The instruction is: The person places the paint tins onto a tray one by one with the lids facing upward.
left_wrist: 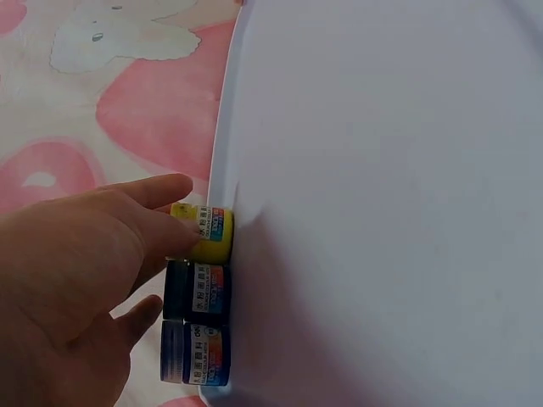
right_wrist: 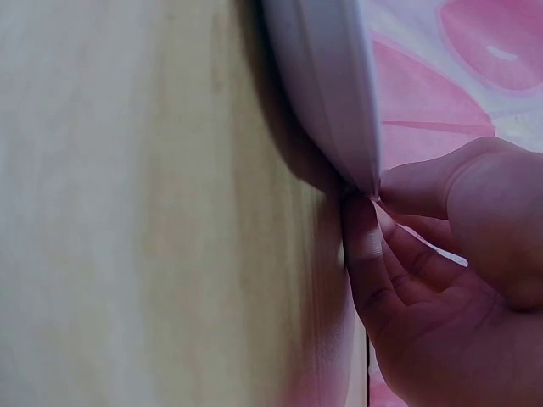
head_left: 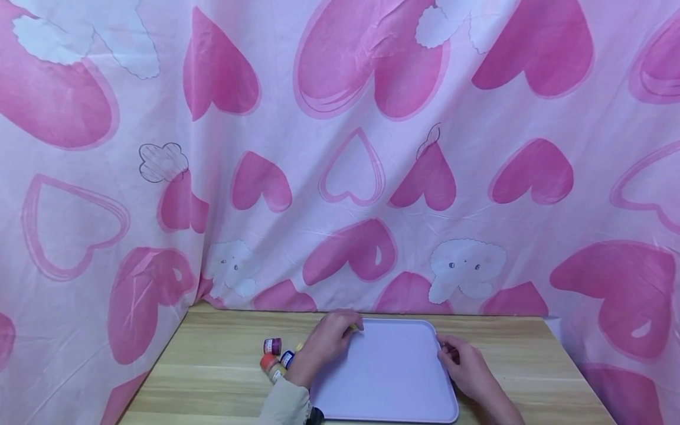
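3 jars [left_wrist: 197, 292] by tray [head_left: 395, 378] edge, open room nearside

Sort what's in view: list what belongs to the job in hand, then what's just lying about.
In the job:
tray, rim pinched by the right hand
yellow jar, held by the left hand
two dark jars in its row

Apparently just lying about, though they may belong too:
purple jar
blue jar
orange-capped jar
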Action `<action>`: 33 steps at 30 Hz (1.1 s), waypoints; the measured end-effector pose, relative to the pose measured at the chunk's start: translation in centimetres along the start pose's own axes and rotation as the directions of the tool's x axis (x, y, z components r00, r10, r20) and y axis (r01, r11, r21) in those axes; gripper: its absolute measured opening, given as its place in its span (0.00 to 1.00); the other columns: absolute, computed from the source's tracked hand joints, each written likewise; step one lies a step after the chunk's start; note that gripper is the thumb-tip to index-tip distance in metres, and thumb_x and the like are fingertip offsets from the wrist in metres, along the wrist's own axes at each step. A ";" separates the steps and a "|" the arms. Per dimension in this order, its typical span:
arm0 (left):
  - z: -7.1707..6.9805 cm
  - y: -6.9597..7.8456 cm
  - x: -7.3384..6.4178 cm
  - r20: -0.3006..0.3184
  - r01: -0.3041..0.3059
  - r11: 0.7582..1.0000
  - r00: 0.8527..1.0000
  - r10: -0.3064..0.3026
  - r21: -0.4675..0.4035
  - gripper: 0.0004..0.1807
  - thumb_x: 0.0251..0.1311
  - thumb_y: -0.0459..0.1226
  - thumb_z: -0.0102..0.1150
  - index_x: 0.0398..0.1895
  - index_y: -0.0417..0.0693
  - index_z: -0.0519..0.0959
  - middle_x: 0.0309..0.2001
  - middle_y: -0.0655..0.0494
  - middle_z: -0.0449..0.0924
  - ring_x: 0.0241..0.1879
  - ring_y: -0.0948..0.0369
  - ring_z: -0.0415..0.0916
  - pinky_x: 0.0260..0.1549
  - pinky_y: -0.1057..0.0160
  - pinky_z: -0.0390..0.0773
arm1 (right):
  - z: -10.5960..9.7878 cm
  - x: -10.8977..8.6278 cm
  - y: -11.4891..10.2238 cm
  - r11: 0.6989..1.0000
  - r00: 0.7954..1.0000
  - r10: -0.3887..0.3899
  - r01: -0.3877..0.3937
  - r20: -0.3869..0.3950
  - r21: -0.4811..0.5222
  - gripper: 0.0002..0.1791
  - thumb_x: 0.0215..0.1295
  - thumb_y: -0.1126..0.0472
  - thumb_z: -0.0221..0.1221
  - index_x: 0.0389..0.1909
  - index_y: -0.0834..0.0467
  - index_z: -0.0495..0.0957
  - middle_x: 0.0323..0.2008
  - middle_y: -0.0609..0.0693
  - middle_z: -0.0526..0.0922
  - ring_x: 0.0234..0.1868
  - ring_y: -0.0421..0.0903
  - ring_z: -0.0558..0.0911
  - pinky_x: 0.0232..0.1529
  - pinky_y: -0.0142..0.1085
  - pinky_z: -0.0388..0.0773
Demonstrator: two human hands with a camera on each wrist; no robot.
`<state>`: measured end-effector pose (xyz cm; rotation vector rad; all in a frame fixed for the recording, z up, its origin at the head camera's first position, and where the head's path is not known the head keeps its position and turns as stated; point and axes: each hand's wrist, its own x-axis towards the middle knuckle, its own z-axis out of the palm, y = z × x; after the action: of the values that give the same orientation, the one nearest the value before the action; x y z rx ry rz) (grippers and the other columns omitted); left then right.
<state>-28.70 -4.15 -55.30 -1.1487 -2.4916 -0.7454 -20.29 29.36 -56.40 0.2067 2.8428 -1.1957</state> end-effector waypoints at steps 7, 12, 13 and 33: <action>-0.3 -0.2 -0.2 -0.006 0.012 1.000 1.000 -0.012 -0.026 0.13 0.60 0.21 0.70 0.40 0.47 0.90 0.48 0.54 0.92 0.56 0.56 0.88 0.59 0.58 0.87 | 0.0 0.0 -0.1 1.000 1.000 0.005 -0.005 0.001 0.001 0.24 0.76 0.68 0.62 0.71 0.66 0.77 0.41 0.50 0.84 0.42 0.45 0.79 0.36 0.31 0.83; -1.0 0.0 -0.5 0.040 0.098 0.993 0.995 -0.095 -0.066 0.10 0.66 0.26 0.68 0.45 0.47 0.90 0.56 0.49 0.90 0.63 0.53 0.85 0.68 0.54 0.83 | 0.0 0.0 -0.2 1.000 1.000 0.004 -0.004 -0.001 -0.004 0.24 0.76 0.68 0.63 0.71 0.66 0.77 0.42 0.49 0.85 0.42 0.44 0.79 0.37 0.31 0.84; -1.2 0.0 -0.6 0.039 0.106 0.992 0.994 -0.103 -0.067 0.10 0.66 0.26 0.68 0.45 0.47 0.90 0.56 0.48 0.90 0.63 0.53 0.85 0.68 0.54 0.83 | 0.0 0.0 -0.1 1.000 1.000 0.005 -0.005 0.000 -0.005 0.24 0.76 0.68 0.63 0.71 0.66 0.77 0.42 0.49 0.85 0.42 0.44 0.79 0.37 0.31 0.84; -2.7 0.0 -2.3 0.022 0.189 0.973 0.982 -0.187 -0.133 0.09 0.71 0.30 0.66 0.45 0.50 0.91 0.51 0.58 0.91 0.60 0.57 0.85 0.66 0.54 0.83 | -0.3 0.0 -0.1 1.000 1.000 0.027 -0.027 -0.003 -0.008 0.23 0.74 0.66 0.65 0.67 0.66 0.79 0.41 0.50 0.87 0.40 0.44 0.82 0.38 0.31 0.87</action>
<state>-27.10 -7.12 -54.18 -0.9682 -2.6189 -0.9744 -20.34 29.54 -56.11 0.2455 2.8373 -1.1802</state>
